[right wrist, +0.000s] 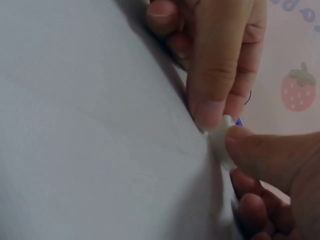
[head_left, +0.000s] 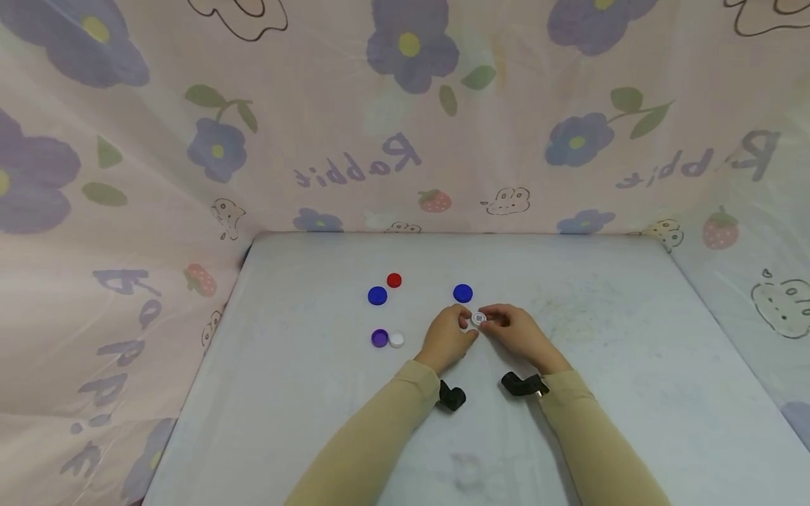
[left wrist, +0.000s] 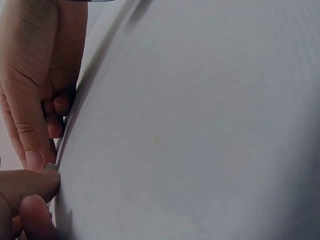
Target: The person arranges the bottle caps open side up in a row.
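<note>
A small round white bottle cap (head_left: 478,318), its ringed inner side facing up, is between the two hands. My right hand (head_left: 515,333) pinches it with thumb and forefinger. The cap's near edge (right wrist: 220,142) shows under the right thumb (right wrist: 240,141) in the right wrist view. From the other side, my left hand (head_left: 448,337) pinches its rim, the left thumb (right wrist: 209,112) lying against it. The left wrist view shows only a sliver of white between the fingertips. Just beyond the hands lies a blue cap (head_left: 463,293).
Left of the hands, a purple cap (head_left: 380,339) sits hollow side up, next to another white cap (head_left: 396,340). Farther back are a second blue cap (head_left: 377,296) and a red cap (head_left: 394,280). Patterned cloth walls (head_left: 354,126) border the white table (head_left: 285,393).
</note>
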Tool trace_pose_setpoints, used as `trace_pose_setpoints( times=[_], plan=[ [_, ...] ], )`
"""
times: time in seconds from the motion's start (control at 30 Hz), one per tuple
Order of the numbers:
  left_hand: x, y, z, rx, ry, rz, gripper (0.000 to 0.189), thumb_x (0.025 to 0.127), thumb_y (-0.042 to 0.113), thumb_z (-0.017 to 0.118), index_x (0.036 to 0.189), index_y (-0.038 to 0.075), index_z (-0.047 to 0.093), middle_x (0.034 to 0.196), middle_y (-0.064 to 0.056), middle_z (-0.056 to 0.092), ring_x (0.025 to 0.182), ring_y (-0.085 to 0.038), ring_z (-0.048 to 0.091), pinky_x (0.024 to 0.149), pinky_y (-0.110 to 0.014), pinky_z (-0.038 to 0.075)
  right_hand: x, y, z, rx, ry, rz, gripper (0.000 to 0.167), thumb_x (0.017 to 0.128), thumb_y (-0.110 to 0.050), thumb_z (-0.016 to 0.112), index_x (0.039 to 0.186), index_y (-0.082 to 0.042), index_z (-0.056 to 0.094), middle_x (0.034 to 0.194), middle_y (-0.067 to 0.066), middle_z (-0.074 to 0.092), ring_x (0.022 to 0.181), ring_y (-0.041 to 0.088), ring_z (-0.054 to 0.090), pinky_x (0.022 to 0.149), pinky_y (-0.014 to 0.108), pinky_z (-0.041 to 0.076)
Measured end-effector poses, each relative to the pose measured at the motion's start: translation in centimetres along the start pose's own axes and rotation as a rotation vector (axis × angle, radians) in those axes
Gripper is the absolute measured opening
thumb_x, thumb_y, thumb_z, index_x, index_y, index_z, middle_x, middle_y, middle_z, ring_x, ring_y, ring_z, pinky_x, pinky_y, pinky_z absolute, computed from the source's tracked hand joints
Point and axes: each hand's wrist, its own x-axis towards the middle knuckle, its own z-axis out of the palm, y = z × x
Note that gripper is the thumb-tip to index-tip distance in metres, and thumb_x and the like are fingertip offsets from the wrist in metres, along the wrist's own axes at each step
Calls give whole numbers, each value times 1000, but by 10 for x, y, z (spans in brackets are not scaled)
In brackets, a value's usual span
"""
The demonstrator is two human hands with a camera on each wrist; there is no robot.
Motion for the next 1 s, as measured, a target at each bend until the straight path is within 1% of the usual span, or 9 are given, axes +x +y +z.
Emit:
trace_pose_setpoints(
  times=[0.1,0.2,0.37,0.57,0.7,0.87,1.0],
  plan=[
    [0,2,0,-30,-13,-29,29,87,20,74,111,10,61,89,2,55,62,-7,56,58,-23,46,-2,-1,0,6,-10,10,38,90,-31,70,123,-13,65,101,5,64,87,19,56,78,37,44],
    [0,3,-1,-80,-28,-58,28,89,23,73,111,10,61,89,2,54,54,-8,58,52,-24,48,-3,-3,1,5,-11,1,38,90,-32,71,122,-14,66,103,5,62,88,19,55,78,37,43],
    [0,3,-2,-130,-33,-72,26,88,22,73,108,10,61,88,1,54,51,-10,59,48,-25,49,-4,-3,3,-1,-17,-16,36,89,-31,71,121,-14,67,104,5,61,87,19,54,77,37,43],
    [-1,1,-2,-178,-39,-81,22,87,16,74,106,11,63,88,-1,54,50,-11,60,48,-25,49,-7,-2,4,14,-15,-17,34,90,-29,70,120,-14,67,109,5,61,91,20,54,81,37,42],
    [-2,-1,-3,-238,-38,-82,21,88,14,73,107,10,64,88,-1,55,53,-12,60,48,-24,50,-7,-1,4,42,-12,-7,33,91,-30,69,120,-15,67,110,6,61,95,22,54,83,39,42],
    [-6,-2,-4,-274,-51,-86,23,90,19,71,111,13,65,92,1,55,56,-13,61,52,-25,52,-9,-1,3,58,-28,21,37,92,-38,66,122,-16,65,117,6,61,104,24,56,89,45,43],
    [-7,-4,-7,-303,-86,-74,23,92,21,68,114,13,63,95,2,55,58,-15,63,55,-27,52,-9,-5,1,70,-44,14,36,93,-40,63,121,-17,65,116,5,64,105,24,57,92,46,42]
  ],
)
